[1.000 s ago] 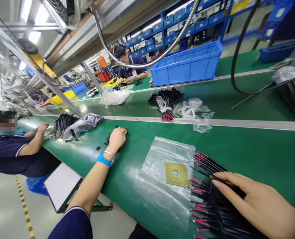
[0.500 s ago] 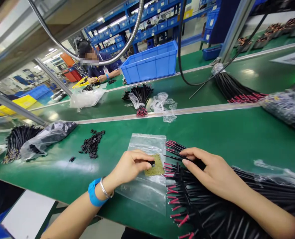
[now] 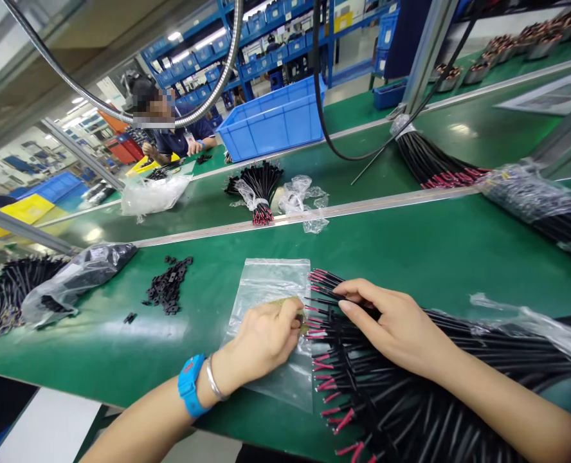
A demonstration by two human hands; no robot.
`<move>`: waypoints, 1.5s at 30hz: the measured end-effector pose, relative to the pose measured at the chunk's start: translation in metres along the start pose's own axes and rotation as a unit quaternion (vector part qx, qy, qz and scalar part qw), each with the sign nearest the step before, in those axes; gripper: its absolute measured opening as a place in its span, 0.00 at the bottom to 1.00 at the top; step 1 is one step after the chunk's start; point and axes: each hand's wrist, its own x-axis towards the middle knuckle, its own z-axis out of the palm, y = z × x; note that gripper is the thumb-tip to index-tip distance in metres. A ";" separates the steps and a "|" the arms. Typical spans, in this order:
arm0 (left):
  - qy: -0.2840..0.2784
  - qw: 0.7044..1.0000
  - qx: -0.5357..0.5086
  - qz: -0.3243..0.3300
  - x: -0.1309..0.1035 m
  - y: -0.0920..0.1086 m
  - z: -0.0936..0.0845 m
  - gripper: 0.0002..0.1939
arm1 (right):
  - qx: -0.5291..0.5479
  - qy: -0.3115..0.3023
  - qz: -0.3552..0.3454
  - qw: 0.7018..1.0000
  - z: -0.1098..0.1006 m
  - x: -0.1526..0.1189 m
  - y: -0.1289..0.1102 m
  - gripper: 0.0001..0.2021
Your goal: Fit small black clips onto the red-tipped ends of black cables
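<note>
My left hand (image 3: 269,331) is closed over a yellowish pad (image 3: 305,323), which lies on a clear zip bag (image 3: 276,273) and is mostly hidden by the fingers. A small black plastic part sits in those fingers, largely covered. Beside it, my right hand (image 3: 386,321) pinches a black cable between thumb and fingers, its stripped end pointing left toward my left hand. Under and around the right hand spreads a big bundle of black cables (image 3: 411,399) with red and white wire ends. Black clips run in a row across the cables near those ends.
Left on the green bench lies a pile of small black parts (image 3: 168,286). Farther left are a bagged bundle (image 3: 80,276) and loose cables (image 3: 20,283). Behind the metal rail stand a tied cable bundle (image 3: 259,186) and a blue bin (image 3: 273,122). A co-worker (image 3: 170,128) sits across.
My left hand has turned over and moved to the wire ends, its fingers curling and covering the black part and most of the pad. The right hand keeps its pinch. The view has shifted slightly.
</note>
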 end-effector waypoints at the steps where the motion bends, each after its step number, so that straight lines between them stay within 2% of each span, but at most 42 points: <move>1: -0.002 0.999 -0.039 -0.033 0.001 -0.002 -0.001 0.18 | 0.006 -0.002 0.007 1.000 0.000 0.000 -0.001 0.07; 3: 0.041 0.975 -0.166 -0.139 0.007 -0.006 -0.003 0.16 | 0.024 -0.020 0.025 0.999 -0.001 0.000 -0.002 0.08; 4: 0.080 0.944 -0.251 -0.197 0.011 -0.007 -0.004 0.15 | 0.032 -0.032 0.032 0.998 -0.002 0.000 -0.002 0.08; 6: 0.147 0.853 -0.415 -0.281 0.022 -0.005 -0.008 0.17 | 0.044 -0.050 0.040 0.997 -0.002 0.000 -0.003 0.09; 7: 0.159 0.814 -0.474 -0.297 0.028 -0.003 -0.009 0.19 | 0.048 -0.057 0.041 0.996 -0.003 0.000 -0.003 0.09; 8: 0.161 0.790 -0.508 -0.303 0.034 0.001 -0.010 0.20 | 0.053 -0.062 0.041 0.996 -0.003 0.000 -0.003 0.10; 10: 0.156 0.776 -0.528 -0.308 0.042 0.008 -0.011 0.21 | 0.061 -0.068 0.040 0.995 -0.002 -0.001 -0.002 0.10; 13: 0.159 0.780 -0.526 -0.300 0.047 0.016 -0.010 0.20 | 0.063 -0.074 0.041 0.994 -0.002 -0.001 -0.002 0.10; 17: 0.179 0.793 -0.519 -0.264 0.042 0.018 -0.004 0.19 | 0.053 -0.075 0.052 0.994 -0.002 0.001 -0.004 0.13; 21: 0.164 0.866 -0.422 -0.211 0.031 0.016 0.005 0.16 | 0.060 -0.078 0.054 0.994 -0.003 0.002 -0.008 0.12; 22: 0.155 0.876 -0.410 -0.201 0.029 0.016 0.006 0.17 | 0.062 -0.082 0.052 0.993 -0.004 0.002 -0.008 0.12; 23: 0.151 0.873 -0.421 -0.196 0.029 0.016 0.008 0.20 | 0.063 -0.085 0.052 0.993 -0.005 0.001 -0.009 0.11; 24: 0.150 0.855 -0.455 -0.201 0.029 0.016 0.008 0.23 | 0.063 -0.088 0.054 0.993 -0.006 0.001 -0.009 0.11; 27: 0.100 0.765 -0.584 -0.252 0.036 0.016 0.006 0.30 | 0.059 -0.082 0.058 0.993 -0.008 0.000 -0.009 0.07; 28: 0.077 0.748 -0.604 -0.265 0.039 0.015 0.005 0.30 | 0.058 -0.081 0.058 0.993 -0.009 0.000 -0.009 0.06; 30: 0.040 0.739 -0.613 -0.277 0.046 0.015 0.003 0.25 | 0.056 -0.080 0.048 0.994 -0.008 0.000 -0.008 0.07; 32: 0.035 0.755 -0.593 -0.277 0.051 0.015 0.002 0.20 | 0.052 -0.081 0.034 0.995 -0.007 0.000 -0.006 0.09; 36: 0.071 0.850 -0.472 -0.225 0.055 0.014 0.003 0.16 | 0.039 -0.085 0.032 0.995 -0.005 0.000 -0.003 0.12; 38: 0.079 0.883 -0.421 -0.191 0.055 0.015 0.004 0.14 | 0.035 -0.090 0.035 0.995 -0.004 -0.001 -0.002 0.12; 41: 0.060 0.898 -0.401 -0.171 0.058 0.017 0.006 0.14 | 0.037 -0.092 0.030 0.995 -0.003 -0.001 -0.001 0.11; 45: 0.046 0.891 -0.412 -0.186 0.066 0.022 0.010 0.14 | 0.058 -0.082 0.049 0.994 -0.003 -0.002 0.000 0.12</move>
